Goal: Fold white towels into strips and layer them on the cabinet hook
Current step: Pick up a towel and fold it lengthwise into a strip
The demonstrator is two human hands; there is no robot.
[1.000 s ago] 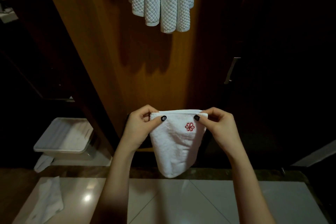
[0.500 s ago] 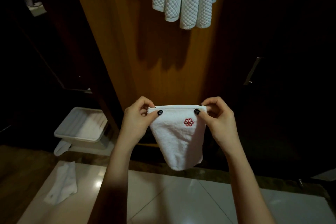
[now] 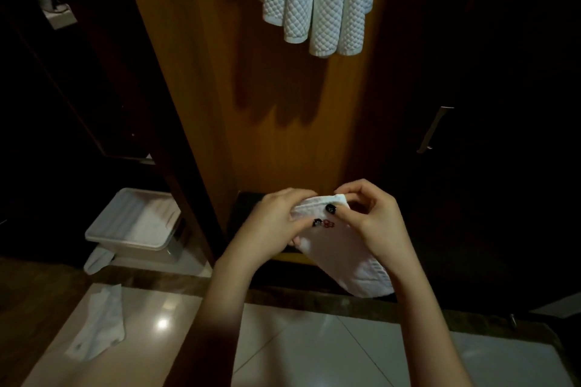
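Both hands meet low in the middle of my feed, closed together on a small white towel [image 3: 342,256] in front of the cabinet.

Behind them I see the tall wooden panel [image 3: 220,88], lit, its left edge slanting down to the floor. Dark doors [image 3: 503,88] flank it on the right, one carrying a metal handle [image 3: 435,129]. The space to the left is too dark for me to read. Below, the tiled floor [image 3: 298,352] gives open room under my forearms.

Quilted white towels [image 3: 317,0] hang in folds high on the panel, well above the hands. Their top runs out of frame, so I cannot see the hook.

A plastic tub [image 3: 135,226] sits on the floor left of the panel's foot, with pale cloth inside. Nearer me, a loose white cloth [image 3: 100,324] lies crumpled on the tiles.

The only mark I find is a red flower [image 3: 329,223] stitched on the held towel, with no writing.

My left hand [image 3: 276,220] grips the towel's upper left part, thumb pressed on the front beside the flower and fingers curled behind. My right hand [image 3: 374,223] pinches the top hem between thumb and fingers. The towel slants down to the right, its lower end passing behind the right wrist.
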